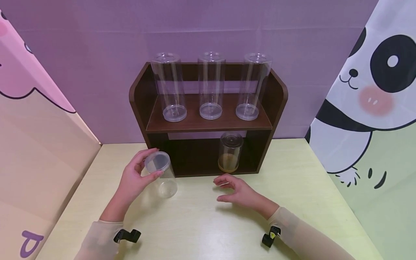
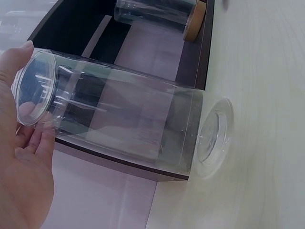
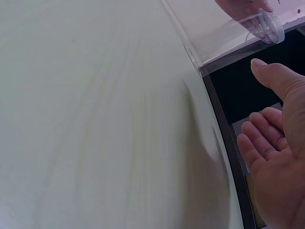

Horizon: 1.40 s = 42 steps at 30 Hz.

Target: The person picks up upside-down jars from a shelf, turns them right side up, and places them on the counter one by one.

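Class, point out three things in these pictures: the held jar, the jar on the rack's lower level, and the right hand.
Held jar (image 2: 125, 114), left wrist view: middle of its clear side wall.
Lower-level jar (image 1: 230, 153), head view: middle of its side wall.
Right hand (image 1: 240, 193), head view: middle of the hand.

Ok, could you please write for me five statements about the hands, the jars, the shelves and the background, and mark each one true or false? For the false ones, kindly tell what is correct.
1. The left hand grips a clear jar near its top. True.
2. Four tall cylinders stand on the upper shelf. False: three tall clear cylinders stand on the upper shelf.
3. The right hand holds nothing. True.
4. The tan-bottomed jar stands at the left end of the lower shelf. False: in the head view, the tan-bottomed jar stands toward the right end of the lower shelf.
5. A panda is pictured at the right of the head view. True.
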Each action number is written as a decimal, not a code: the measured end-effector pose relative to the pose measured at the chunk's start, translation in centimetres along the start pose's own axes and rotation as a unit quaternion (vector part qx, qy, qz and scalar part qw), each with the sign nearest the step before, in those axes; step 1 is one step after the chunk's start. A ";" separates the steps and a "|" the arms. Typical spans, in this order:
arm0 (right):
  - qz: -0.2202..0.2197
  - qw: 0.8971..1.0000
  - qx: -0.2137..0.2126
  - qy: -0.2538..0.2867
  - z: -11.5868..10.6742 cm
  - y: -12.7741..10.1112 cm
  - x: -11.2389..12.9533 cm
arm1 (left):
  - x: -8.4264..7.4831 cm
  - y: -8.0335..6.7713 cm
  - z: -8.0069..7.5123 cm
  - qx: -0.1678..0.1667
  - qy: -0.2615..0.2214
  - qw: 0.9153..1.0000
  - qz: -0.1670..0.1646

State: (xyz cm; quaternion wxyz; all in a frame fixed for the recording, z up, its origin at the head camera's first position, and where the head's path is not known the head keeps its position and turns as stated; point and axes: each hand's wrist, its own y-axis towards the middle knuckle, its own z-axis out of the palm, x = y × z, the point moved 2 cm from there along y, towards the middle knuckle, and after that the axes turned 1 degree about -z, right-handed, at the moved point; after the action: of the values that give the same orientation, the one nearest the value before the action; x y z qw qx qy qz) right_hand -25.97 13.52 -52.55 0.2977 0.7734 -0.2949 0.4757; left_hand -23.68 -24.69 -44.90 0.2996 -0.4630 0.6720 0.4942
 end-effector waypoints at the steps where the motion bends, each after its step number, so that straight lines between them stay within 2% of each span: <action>1: 0.000 1.000 -0.001 -0.001 0.0 0.0 0.0 | 0.0 0.0 0.0 0.001 -0.002 1.000 0.001; 7: 0.000 1.000 -0.006 -0.010 -0.1 -0.1 0.1 | -0.2 -0.1 -0.1 0.000 -0.014 1.000 0.016; 12: -0.001 1.000 -0.004 -0.012 -0.2 -0.1 0.2 | -0.4 0.0 -0.2 -0.021 -0.050 0.997 0.057; 17: 0.000 1.000 -0.004 -0.016 -0.2 -0.2 0.4 | -1.1 0.8 -0.9 -0.087 -0.075 0.991 0.070; 20: 0.000 1.000 -0.005 -0.020 -0.3 -0.2 0.4 | -1.8 1.7 -1.6 -0.134 -0.060 0.987 0.059; 23: -0.002 1.000 -0.005 -0.022 -0.4 -0.2 0.4 | -2.7 2.6 -2.3 -0.161 -0.032 0.985 0.050; 27: -0.006 1.000 -0.005 -0.022 -0.4 -0.2 0.3 | -3.5 3.9 -2.8 -0.166 -0.001 0.985 0.048; 32: -0.004 1.000 0.000 -0.017 -0.5 -0.3 0.5 | -3.6 5.0 -2.8 -0.166 -0.007 0.984 0.059; 37: -0.002 1.000 -0.001 -0.013 -0.6 -0.5 0.9 | -3.6 5.4 -2.8 -0.172 -0.021 0.984 0.041; 42: -0.008 1.000 -0.010 -0.014 -0.7 -0.6 0.9 | -3.6 5.4 -2.7 -0.177 -0.011 0.984 0.033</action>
State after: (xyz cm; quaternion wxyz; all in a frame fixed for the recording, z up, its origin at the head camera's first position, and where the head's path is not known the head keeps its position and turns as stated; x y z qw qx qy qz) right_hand -25.65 14.29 -51.59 0.3046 0.7794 -0.2979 0.4594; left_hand -27.09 -25.62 -38.81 0.2039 -0.4806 0.5855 0.6201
